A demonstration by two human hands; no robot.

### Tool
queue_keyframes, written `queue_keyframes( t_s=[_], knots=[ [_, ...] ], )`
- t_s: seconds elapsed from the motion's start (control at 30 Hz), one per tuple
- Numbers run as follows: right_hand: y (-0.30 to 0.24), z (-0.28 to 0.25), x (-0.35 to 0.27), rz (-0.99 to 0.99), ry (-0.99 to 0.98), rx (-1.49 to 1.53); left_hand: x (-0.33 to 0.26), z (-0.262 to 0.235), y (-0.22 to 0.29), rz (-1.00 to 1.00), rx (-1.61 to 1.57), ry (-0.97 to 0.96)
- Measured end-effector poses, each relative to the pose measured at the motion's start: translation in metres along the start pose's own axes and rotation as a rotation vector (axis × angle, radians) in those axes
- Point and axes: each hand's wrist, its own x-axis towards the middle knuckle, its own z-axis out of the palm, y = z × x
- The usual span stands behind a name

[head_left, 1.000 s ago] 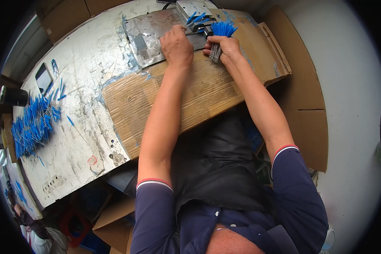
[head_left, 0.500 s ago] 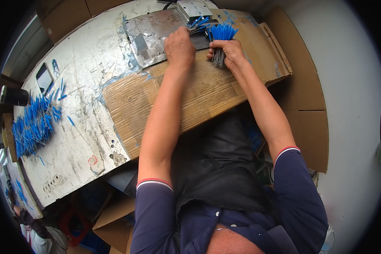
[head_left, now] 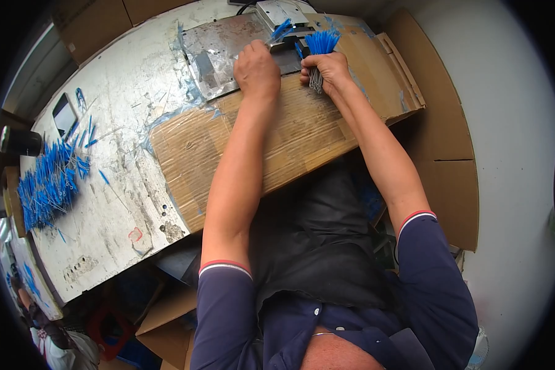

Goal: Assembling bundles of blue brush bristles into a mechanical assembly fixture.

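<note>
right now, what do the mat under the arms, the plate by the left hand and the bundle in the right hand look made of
Mat: corrugated cardboard, brown, matte, ribbed lines, taped edges. Plate: probably sheet metal, dull grey sheen, scuffed. Bundle in the right hand: thin grey pins, likely metal wire, with blue tips that look plastic. The left hand rests at the plate's edge.

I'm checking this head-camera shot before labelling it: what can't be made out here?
- Head view: what the left hand grips, hidden under its fingers.
- Lower ends of the blue-tipped bundle, covered by the right hand.
- Small metal device, cut off by the top edge.
- Single pieces in the blue pile, too small.
</note>
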Motion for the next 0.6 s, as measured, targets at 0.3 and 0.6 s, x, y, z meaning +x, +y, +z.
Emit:
queue_keyframes(
  t_s=[0.3,0.6],
  knots=[
    [0.001,0.008,0.009,-0.014,0.058,-0.012,0.003,-0.005,0.0,-0.03,-0.165,0.148],
    [0.003,-0.01,0.002,-0.007,-0.14,0.236,0.0,-0.003,0.002,0.025,-0.167,0.015]
  ],
)
